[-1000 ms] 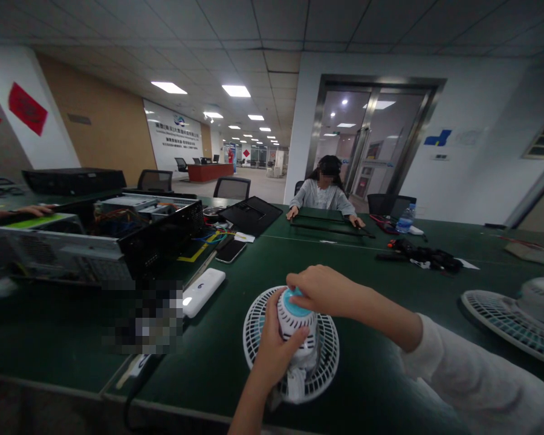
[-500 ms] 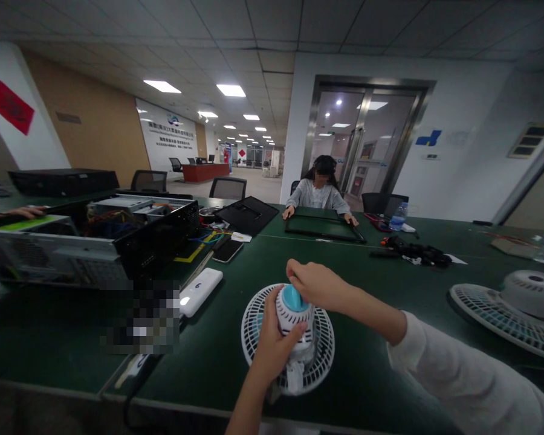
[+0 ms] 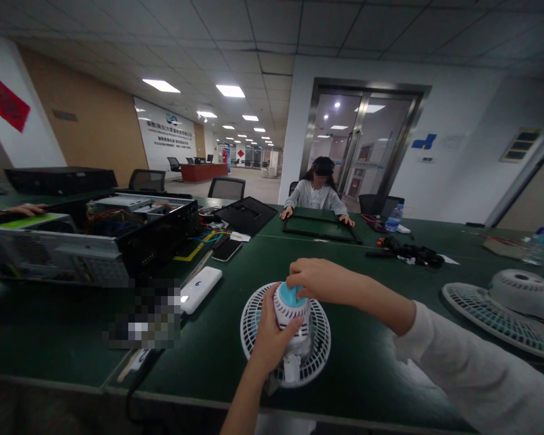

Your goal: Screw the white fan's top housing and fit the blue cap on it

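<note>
White plastic fills your left hand point(image 3: 268, 338): its fingers wrap the far left side of the motor housing point(image 3: 294, 312) and the thumb presses across the near right side, so the grip is closed around it, only as wide as the housing itself. Your right hand point(image 3: 315, 281) is bunched, fingers bent down and pinched onto the blue knob point(image 3: 290, 295) on top; some fingertips are hidden behind the knuckles. Your left forearm rises steeply from the bottom edge, while your right one reaches in from the right, its pale sleeve point(image 3: 462, 356) ending above the wrist. The housing stands knob-up over its round grille point(image 3: 318, 362), which rests on the green table point(image 3: 376, 374) directly in front of you.
</note>
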`<action>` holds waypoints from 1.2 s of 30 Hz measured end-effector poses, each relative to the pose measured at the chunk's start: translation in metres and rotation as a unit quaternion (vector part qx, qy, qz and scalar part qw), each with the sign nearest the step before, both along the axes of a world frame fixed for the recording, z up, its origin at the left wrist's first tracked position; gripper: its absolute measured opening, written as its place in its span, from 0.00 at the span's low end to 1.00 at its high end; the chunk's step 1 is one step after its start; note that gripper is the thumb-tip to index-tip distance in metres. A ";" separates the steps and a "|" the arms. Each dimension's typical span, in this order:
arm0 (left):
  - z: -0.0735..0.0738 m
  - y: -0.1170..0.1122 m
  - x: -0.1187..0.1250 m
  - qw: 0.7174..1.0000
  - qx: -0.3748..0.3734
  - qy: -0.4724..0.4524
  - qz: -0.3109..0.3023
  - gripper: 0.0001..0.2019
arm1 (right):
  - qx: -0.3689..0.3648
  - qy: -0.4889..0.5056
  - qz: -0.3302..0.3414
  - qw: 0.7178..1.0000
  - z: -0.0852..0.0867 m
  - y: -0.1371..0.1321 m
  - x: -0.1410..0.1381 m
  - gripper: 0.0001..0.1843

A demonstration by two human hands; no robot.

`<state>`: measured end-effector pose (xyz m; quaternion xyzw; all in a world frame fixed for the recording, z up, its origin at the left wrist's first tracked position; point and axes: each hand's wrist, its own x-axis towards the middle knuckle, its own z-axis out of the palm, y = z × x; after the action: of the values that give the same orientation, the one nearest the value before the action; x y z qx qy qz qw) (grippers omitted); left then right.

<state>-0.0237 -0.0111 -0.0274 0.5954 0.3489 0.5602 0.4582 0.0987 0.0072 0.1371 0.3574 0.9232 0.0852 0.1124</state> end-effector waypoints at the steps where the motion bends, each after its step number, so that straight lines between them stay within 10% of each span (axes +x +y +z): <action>1: 0.000 0.000 0.000 1.000 0.001 0.002 0.000 0.30 | 0.007 -0.007 0.004 1.000 0.000 0.000 0.000 0.11; 13: 0.004 -0.002 -0.001 1.000 0.017 0.018 0.017 0.29 | 0.046 -0.035 -0.017 0.998 -0.006 -0.004 -0.007 0.11; 36: -0.010 -0.024 -0.011 0.984 -0.026 0.114 0.133 0.24 | 0.098 0.136 -0.364 0.916 -0.049 -0.028 -0.007 0.25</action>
<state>-0.0344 -0.0348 -0.0378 0.5916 0.4890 0.5357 0.3521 0.0917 -0.0209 0.0882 0.6859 0.7229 0.0790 -0.0271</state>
